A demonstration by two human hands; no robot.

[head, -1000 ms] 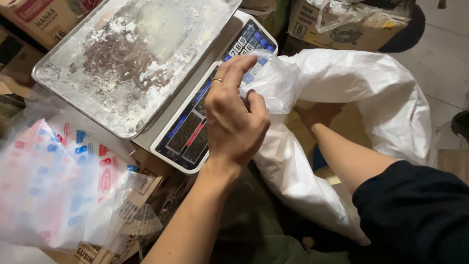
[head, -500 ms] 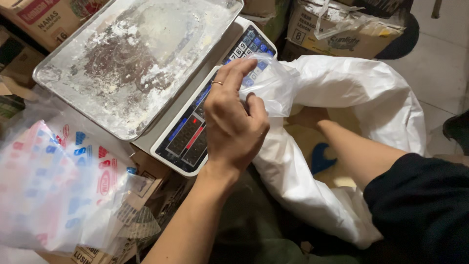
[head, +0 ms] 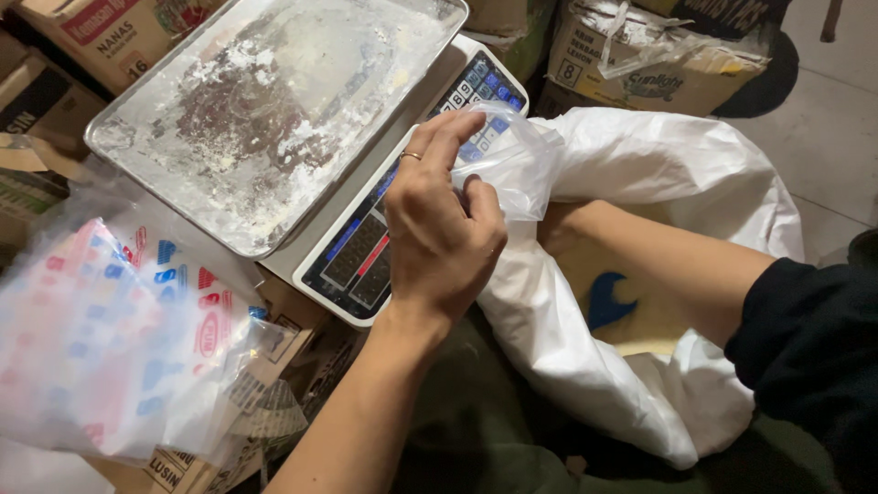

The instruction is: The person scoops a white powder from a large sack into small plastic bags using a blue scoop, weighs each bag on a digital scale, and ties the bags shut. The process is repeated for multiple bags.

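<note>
Thin clear plastic, the small bag point(head: 512, 160) sits pinched in my left hand point(head: 439, 229) above the white sack point(head: 658, 183). It looks light, limp and slippery, best gripped at its mouth edge. My right hand is inside the sack, its fingers hidden.

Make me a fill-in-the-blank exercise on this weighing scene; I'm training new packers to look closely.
1. The left hand pinches the mouth of a small clear ____ bag.
2. The right forearm reaches down into a large ____ sack.
3. The metal tray on the scale is dusted with white ____.
4. A ring sits on a finger of the ____ hand.

Missing words: plastic; white; powder; left
</note>
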